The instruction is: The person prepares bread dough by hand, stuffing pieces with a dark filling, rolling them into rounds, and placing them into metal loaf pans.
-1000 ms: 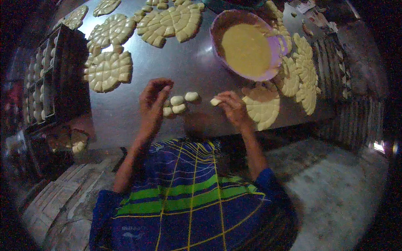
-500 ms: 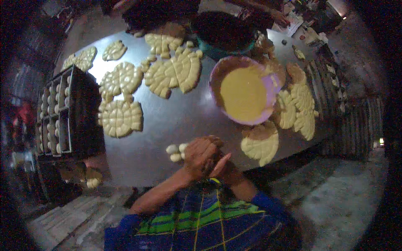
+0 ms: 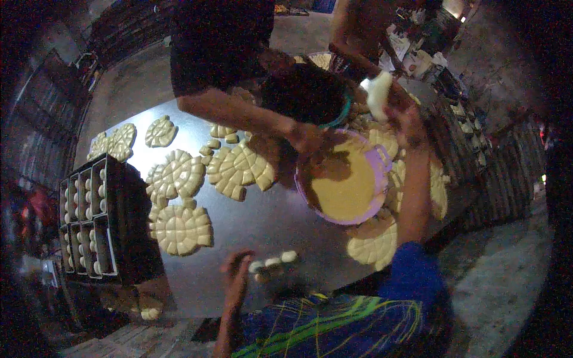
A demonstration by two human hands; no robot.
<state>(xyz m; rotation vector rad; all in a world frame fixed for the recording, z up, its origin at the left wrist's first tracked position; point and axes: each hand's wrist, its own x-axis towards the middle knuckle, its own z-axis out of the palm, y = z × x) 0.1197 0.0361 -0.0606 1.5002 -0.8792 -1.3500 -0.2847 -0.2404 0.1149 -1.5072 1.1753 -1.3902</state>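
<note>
My left hand (image 3: 237,262), slightly blurred, is low over the metal table with its fingers apart. It is beside several small pale dough balls (image 3: 273,262). My right hand (image 3: 408,126) reaches far out past the purple basin (image 3: 382,160), beside the lower end of a pale elongated dough-like piece (image 3: 378,94). Blur and shadow hide its fingers, so I cannot see whether it grips that piece. Yellow liquid or batter (image 3: 341,194) fills the basin. A co-worker's hand (image 3: 313,138) is at the basin's left rim, casting a shadow inside.
Scored flat dough slabs (image 3: 181,230) lie along the table's left side and another slab (image 3: 373,241) at right. Black compartment trays (image 3: 110,221) with dough balls stand at the left edge. A dark tub with a teal rim (image 3: 346,111) sits behind the basin. Another person's arm (image 3: 352,56) reaches in.
My hands, pressed together before, have separated: the left is beside the dough balls, the right has stretched far right. A co-worker's arm now reaches over the basin. The view has tilted up.
</note>
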